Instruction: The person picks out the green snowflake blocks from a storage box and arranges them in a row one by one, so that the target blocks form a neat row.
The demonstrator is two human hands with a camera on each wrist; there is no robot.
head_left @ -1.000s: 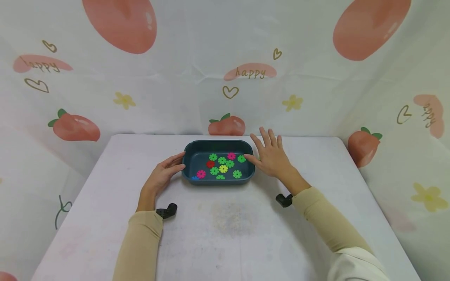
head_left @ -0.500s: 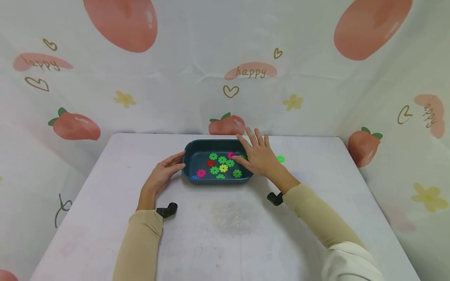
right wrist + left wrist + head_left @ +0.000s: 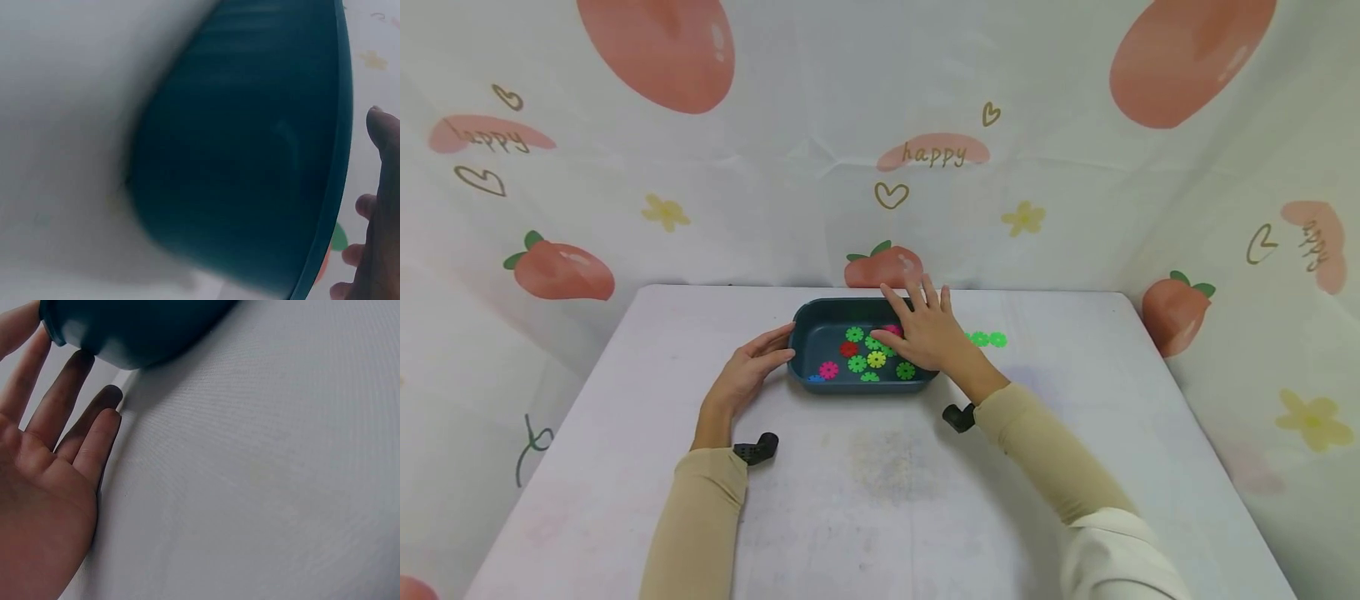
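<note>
A dark teal basin (image 3: 820, 317) stands near the far edge of the table. Inside lie several flower-shaped plastic discs, green, pink, red, yellow and blue, including a yellow disc (image 3: 876, 359) and a red disc (image 3: 848, 349). At the basin's left end, my left hand (image 3: 741, 375) rests its thumb and fingertips against the rim and outer wall, fingers fairly straight. My right hand (image 3: 931, 335) hovers over the basin's right part, fingers spread, palm down, covering that end and some discs. In the right wrist view its thumb (image 3: 382, 128) is beside the basin's rim.
Several green discs (image 3: 997, 339) lie in a row on the table right of the basin, partly behind the right hand. The white tabletop (image 3: 850, 517) ends at a patterned cloth backdrop (image 3: 805, 192). Black wrist devices (image 3: 758, 450) hang at both sleeves.
My right hand has moved left from the basin's right end to over its inside. This uncovers green discs on the table. My left hand and the basin have stayed put.
</note>
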